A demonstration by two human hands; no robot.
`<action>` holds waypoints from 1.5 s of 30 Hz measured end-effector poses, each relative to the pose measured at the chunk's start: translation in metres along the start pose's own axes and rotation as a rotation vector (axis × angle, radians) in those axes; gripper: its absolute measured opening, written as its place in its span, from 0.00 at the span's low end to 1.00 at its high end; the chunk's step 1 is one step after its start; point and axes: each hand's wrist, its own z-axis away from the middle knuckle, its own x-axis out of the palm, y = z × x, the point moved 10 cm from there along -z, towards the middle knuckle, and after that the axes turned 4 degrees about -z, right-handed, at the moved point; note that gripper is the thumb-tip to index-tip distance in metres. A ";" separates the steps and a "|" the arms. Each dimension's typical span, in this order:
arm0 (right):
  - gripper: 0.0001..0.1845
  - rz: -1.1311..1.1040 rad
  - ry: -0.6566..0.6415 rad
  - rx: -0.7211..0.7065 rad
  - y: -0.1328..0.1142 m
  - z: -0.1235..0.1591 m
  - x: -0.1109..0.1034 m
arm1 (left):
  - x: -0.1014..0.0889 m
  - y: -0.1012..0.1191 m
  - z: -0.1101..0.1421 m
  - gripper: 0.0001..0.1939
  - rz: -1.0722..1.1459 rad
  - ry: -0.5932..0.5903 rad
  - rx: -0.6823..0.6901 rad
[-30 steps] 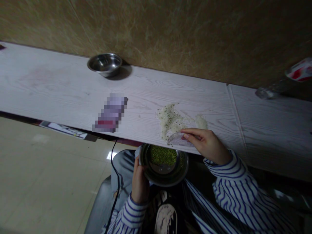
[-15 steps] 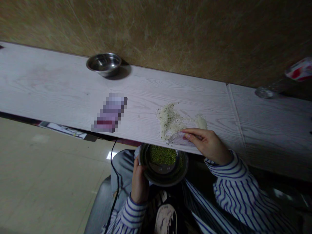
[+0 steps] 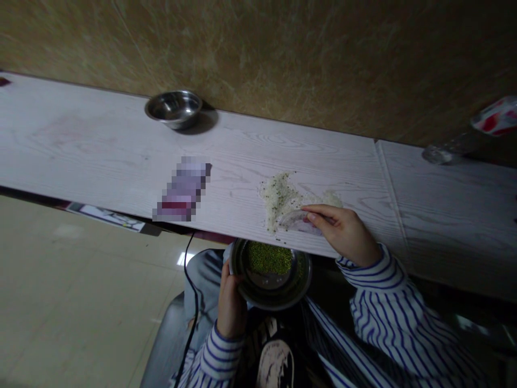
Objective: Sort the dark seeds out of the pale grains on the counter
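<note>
My left hand grips the left rim of a metal bowl, held over my lap just below the table's front edge. Green beans, like mung beans, cover part of the bowl's bottom. On the table, my right hand pinches a thin, clear plastic piece with a curved edge; its exact kind is unclear. That piece touches the tabletop beside a spread of white rice grains mixed with dark green beans. Some of the smaller rice patch shows just behind my fingers.
A second metal bowl stands by the wall. A pixelated flat phone-like object lies on the white wood-grain table. At the right back lies a clear bottle with a red-and-white label. A black cable hangs in front.
My right hand has shifted slightly away from me with the plastic piece, nearer the rice and over part of the smaller patch. My left hand and the bowl stay in place.
</note>
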 end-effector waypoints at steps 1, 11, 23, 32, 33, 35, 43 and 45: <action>0.16 -0.005 -0.006 -0.004 -0.002 0.000 -0.001 | 0.000 -0.001 0.000 0.24 0.011 0.007 -0.020; 0.16 0.091 -0.115 -0.050 -0.013 -0.003 0.020 | 0.000 0.001 0.001 0.27 0.003 0.008 -0.040; 0.16 0.027 -0.138 -0.047 -0.015 0.000 0.015 | 0.000 0.001 0.001 0.26 0.020 0.027 -0.048; 0.15 0.070 -0.100 -0.048 -0.013 -0.007 0.015 | 0.001 0.000 0.001 0.29 0.028 0.025 -0.081; 0.15 0.063 -0.101 -0.049 -0.014 -0.007 0.017 | 0.000 0.000 0.001 0.29 0.026 0.026 -0.079; 0.15 0.046 -0.120 -0.066 -0.019 -0.007 0.023 | -0.001 0.001 0.001 0.29 0.015 0.031 -0.067; 0.17 0.035 -0.057 -0.028 -0.014 -0.012 0.024 | -0.002 0.002 0.000 0.27 0.010 0.020 -0.038; 0.17 0.024 -0.015 -0.012 -0.008 -0.012 0.014 | -0.002 0.002 0.000 0.28 0.010 0.034 -0.051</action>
